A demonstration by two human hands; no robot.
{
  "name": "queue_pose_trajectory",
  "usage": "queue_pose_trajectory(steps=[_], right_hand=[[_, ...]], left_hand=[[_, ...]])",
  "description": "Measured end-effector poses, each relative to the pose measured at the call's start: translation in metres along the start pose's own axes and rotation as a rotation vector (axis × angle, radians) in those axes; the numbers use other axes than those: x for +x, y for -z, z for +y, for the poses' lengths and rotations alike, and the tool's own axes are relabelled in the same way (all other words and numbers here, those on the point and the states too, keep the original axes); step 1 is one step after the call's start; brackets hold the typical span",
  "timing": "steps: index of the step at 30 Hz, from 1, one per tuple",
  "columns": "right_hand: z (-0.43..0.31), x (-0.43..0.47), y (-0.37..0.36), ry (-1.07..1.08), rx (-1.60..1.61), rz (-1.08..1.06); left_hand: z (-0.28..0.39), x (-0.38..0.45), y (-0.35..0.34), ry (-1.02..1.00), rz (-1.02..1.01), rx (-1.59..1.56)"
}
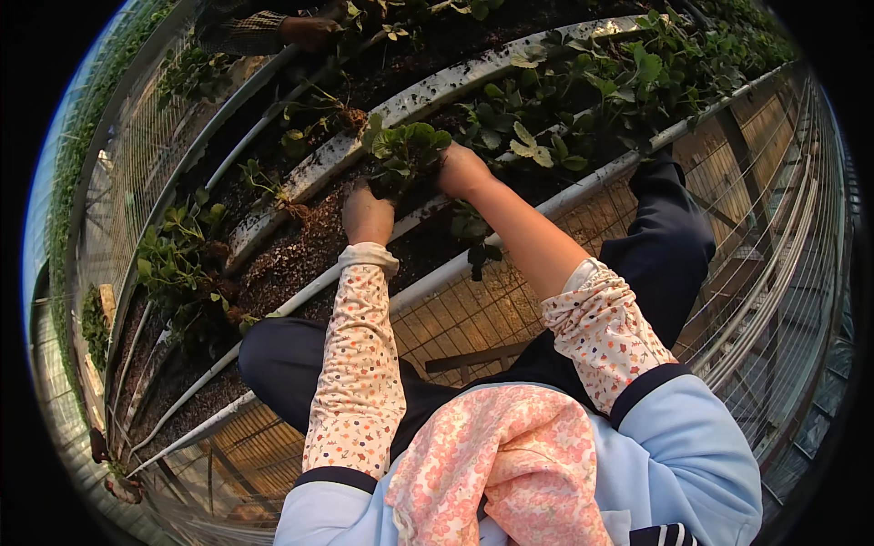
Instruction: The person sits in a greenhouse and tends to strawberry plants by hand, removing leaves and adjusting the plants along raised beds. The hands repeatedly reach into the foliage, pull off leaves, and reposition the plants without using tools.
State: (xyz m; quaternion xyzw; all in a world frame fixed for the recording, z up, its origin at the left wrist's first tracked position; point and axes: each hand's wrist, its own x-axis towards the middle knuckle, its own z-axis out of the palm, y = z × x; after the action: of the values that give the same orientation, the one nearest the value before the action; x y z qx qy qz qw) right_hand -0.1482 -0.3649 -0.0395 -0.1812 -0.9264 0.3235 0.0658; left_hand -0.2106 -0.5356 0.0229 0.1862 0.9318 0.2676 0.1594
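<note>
A leafy strawberry plant [408, 153] stands between my two hands over a long planting bed. At its lower left, my left hand [369, 213] is pressed down at the dark growing medium [300, 249], its fingertips hidden in soil and shade. My right hand [462, 170] is curled at the right side of the same plant, its fingers mostly behind leaves. Whether either hand grips the stem or roots cannot be seen. Bare-rooted strawberry plants [290, 201] lie on the white divider [321, 170] to the left, their reddish roots showing.
A pale pipe [437, 281] edges the bed nearest me, above wire mesh. Dense strawberry plants [642, 82] fill the bed at upper right. More plants [181, 256] lie in a heap at left. Another person's hand [308, 33] works across the bed at the top.
</note>
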Motion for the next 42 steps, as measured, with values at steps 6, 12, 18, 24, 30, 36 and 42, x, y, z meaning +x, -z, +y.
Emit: queue_pose_trajectory(steps=[6,12,18,24,30,36,42], right_hand=[[-0.038,-0.012,0.015,-0.185,-0.243,-0.263],[-0.034,-0.003,0.021,-0.2,-0.087,-0.058],[-0.005,0.013,0.017,0.016,0.024,0.256],[0.001,0.019,0.003,-0.182,-0.046,-0.128],[0.007,0.002,-0.002,-0.141,-0.116,-0.059],[-0.027,-0.003,0.016,-0.229,-0.15,-0.152],[-0.026,-0.014,0.006,-0.169,-0.265,-0.255]], left_hand=[[-0.016,-0.009,-0.051,-0.165,-0.022,0.026],[-0.002,0.001,-0.041,-0.108,-0.124,0.132],[-0.016,0.016,-0.015,-0.049,0.11,0.268],[-0.048,0.049,-0.048,-0.534,0.088,0.252],[-0.024,0.043,-0.037,-0.452,-0.07,0.245],[-0.037,0.034,-0.029,-0.239,-0.08,0.168],[-0.048,0.015,-0.01,-0.222,-0.177,0.343]])
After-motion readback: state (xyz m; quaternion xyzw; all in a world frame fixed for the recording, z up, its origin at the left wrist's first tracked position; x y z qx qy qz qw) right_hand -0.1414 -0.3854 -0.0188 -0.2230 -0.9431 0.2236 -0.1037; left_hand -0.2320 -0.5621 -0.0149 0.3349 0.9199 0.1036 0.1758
